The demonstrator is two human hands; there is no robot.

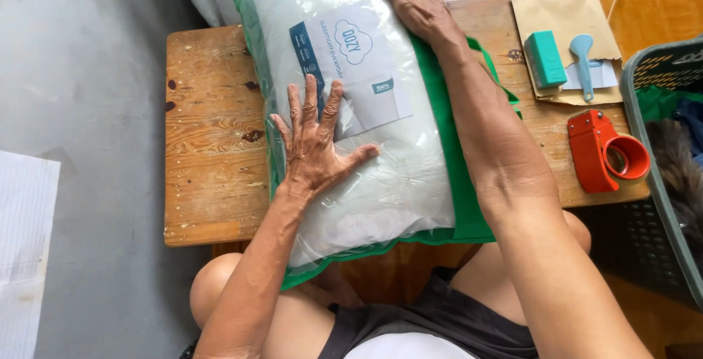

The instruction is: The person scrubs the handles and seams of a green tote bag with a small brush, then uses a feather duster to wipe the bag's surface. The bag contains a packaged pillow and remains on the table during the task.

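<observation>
A white pillow [351, 110], sealed in clear plastic with a printed paper insert, lies in the middle of the frame on a small wooden desk [212, 139]. Its long axis runs from the top of the frame down toward the person, tilted a little to the lower right, and its near end overhangs the desk's front edge above the knees. Under it lies a green fabric bag [458, 183], showing as a border along the pillow's left, bottom and right sides.

The left hand [315, 146] rests flat on the pillow's left half, just below the insert, fingers [311, 102] spread open and pointing up the frame, pressing rather than gripping. The right hand [417, 4] lies at the pillow's upper right edge, palm down, fingers extended and open; whether it touches the plastic or the green fabric beside it is hard to tell. The right forearm runs along the pillow's right side, across the fabric. Both hands sit on the pillow, the left nearer its centre.

At the right of the frame, on the desk, are a brown paper envelope [556, 11] carrying a teal block [545, 58] and a pale blue scoop-shaped tool [584, 62], and below them a red tape dispenser [604, 154]. A grey-green plastic basket [663, 161] stands at the far right edge.
</observation>
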